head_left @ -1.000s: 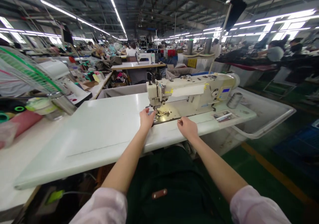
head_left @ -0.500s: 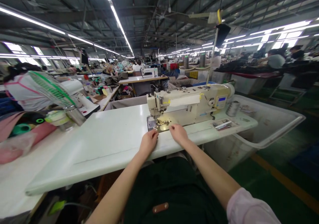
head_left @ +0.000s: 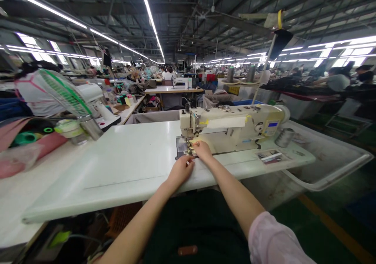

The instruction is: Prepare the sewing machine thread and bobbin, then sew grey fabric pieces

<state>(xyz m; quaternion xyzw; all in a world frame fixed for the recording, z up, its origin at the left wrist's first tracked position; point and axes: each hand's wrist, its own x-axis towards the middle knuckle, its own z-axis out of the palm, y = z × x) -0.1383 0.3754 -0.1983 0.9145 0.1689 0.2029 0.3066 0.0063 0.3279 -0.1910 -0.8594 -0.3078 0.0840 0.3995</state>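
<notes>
A cream sewing machine (head_left: 232, 129) stands on a pale table (head_left: 132, 150). My right hand (head_left: 202, 150) is at its needle area, beside the presser foot, with the fingers pinched together; what they hold, if anything, is too small to make out. Lower and slightly to the left, my left hand (head_left: 181, 169) rests at the near side of the needle plate. Its fingers are closed too, and their tips are partly hidden. A metal plate (head_left: 181, 146) shows left of the needle area.
A grey thread cone (head_left: 284, 138) and a small tray of tools (head_left: 269, 156) sit at the machine's right. Beyond the table's right end is a white bin (head_left: 331, 154). A green-rimmed fan (head_left: 66, 91), a steel cup (head_left: 90, 127) and a co-worker (head_left: 41, 89) are at the left.
My right hand has moved left and up to the needle area, closer to my left hand. The left hand stays near the needle plate. The whole view has shifted slightly.
</notes>
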